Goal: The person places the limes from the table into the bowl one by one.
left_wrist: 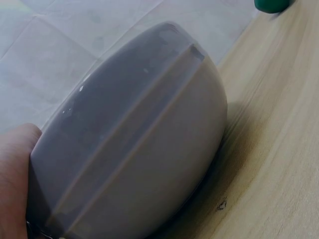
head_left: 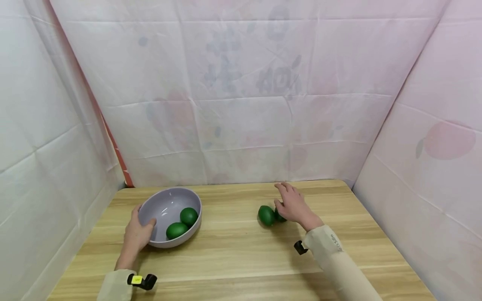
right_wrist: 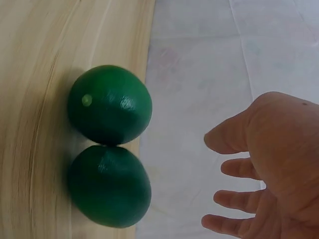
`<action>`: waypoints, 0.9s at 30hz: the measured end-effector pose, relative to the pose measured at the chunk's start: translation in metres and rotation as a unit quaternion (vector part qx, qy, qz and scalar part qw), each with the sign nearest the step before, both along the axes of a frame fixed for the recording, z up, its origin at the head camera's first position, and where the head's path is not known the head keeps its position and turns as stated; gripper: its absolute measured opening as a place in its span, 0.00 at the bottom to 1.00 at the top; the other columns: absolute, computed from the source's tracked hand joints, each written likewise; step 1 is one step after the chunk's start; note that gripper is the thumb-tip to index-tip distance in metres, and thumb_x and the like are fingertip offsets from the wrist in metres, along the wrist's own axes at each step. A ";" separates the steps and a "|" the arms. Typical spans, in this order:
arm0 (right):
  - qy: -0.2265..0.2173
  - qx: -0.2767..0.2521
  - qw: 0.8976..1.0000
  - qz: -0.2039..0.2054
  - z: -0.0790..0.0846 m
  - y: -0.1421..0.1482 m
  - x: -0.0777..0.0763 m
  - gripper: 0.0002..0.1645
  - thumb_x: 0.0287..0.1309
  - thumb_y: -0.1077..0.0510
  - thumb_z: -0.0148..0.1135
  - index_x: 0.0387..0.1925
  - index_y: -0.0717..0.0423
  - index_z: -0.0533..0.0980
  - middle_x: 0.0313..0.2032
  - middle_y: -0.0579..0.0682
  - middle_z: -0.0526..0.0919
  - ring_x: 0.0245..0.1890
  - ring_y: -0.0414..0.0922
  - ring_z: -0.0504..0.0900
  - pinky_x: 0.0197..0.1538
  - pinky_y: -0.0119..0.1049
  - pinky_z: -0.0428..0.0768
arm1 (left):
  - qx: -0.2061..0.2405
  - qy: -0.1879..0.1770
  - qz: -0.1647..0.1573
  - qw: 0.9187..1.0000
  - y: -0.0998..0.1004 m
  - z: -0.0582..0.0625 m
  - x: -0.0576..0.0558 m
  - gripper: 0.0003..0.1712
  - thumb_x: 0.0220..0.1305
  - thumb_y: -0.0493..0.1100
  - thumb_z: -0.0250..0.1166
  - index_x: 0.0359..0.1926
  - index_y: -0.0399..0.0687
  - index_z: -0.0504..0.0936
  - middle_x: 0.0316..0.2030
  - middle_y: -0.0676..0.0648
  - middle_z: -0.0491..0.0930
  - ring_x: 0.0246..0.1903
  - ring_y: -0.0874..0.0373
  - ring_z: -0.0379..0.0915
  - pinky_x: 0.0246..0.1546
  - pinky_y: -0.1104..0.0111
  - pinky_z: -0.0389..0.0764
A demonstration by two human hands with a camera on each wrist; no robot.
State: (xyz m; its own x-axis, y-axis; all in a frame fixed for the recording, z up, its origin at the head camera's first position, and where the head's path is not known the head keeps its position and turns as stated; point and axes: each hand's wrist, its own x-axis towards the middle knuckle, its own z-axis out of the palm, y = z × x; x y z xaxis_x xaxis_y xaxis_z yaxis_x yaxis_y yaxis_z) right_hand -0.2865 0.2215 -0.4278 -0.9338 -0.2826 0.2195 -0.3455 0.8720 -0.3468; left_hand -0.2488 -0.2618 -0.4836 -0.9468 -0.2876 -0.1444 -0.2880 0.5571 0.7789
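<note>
Two green fruits (head_left: pixel 266 215) outside bowl (head_left: pixel 162 205); cloth (head_left: pixel 241 125) behind.

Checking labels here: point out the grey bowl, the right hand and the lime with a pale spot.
Grey bowl (head_left: pixel 161 205), head view: bare inner wall.
Right hand (head_left: pixel 295 207), head view: back of the hand.
Lime with a pale spot (right_wrist: pixel 110 105), right wrist view: its visible middle.

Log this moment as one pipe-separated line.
left hand: grips grey bowl at rim | in bowl: two green fruits | right hand: holds nothing, near two more green fruits on wooden table
</note>
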 end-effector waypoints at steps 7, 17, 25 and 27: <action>-0.038 0.017 0.999 -0.004 -0.002 0.009 -0.003 0.33 0.68 0.58 0.52 0.72 0.65 0.63 0.70 0.74 0.64 0.69 0.73 0.65 0.63 0.77 0.66 | 0.000 0.004 0.000 1.000 0.001 -0.003 -0.002 0.48 0.72 0.46 0.53 0.82 0.47 0.34 0.78 0.26 0.48 0.74 0.24 0.49 0.71 0.32 0.60; -0.104 0.033 0.994 -0.012 -0.009 0.018 -0.003 0.33 0.69 0.58 0.55 0.72 0.65 0.63 0.69 0.73 0.66 0.67 0.73 0.66 0.62 0.73 0.70 | 0.002 0.003 0.003 1.000 0.003 -0.004 -0.003 0.48 0.72 0.46 0.54 0.82 0.47 0.36 0.77 0.27 0.49 0.74 0.24 0.50 0.71 0.33 0.61; -0.109 0.034 0.993 -0.005 -0.011 0.020 -0.003 0.32 0.68 0.59 0.57 0.70 0.65 0.65 0.67 0.72 0.67 0.64 0.73 0.68 0.59 0.71 0.73 | 0.010 0.002 0.004 1.000 0.004 -0.002 -0.005 0.48 0.73 0.45 0.53 0.82 0.49 0.33 0.78 0.27 0.47 0.74 0.24 0.50 0.70 0.32 0.62; -0.116 0.034 0.993 -0.003 -0.012 0.021 -0.003 0.32 0.68 0.58 0.57 0.70 0.64 0.65 0.67 0.72 0.67 0.65 0.73 0.68 0.60 0.71 0.73 | 0.009 0.001 0.003 1.000 0.004 -0.002 -0.004 0.48 0.73 0.46 0.53 0.82 0.49 0.33 0.78 0.27 0.47 0.74 0.24 0.50 0.70 0.32 0.62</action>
State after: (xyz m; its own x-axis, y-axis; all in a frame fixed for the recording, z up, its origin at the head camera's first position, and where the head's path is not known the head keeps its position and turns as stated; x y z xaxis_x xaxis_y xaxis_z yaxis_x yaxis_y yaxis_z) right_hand -0.2891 0.2421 -0.4394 -0.9588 -0.2833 -0.0211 -0.2574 0.8978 -0.3573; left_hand -0.2531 -0.2580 -0.4856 -0.9451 -0.2913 -0.1482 -0.2904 0.5405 0.7897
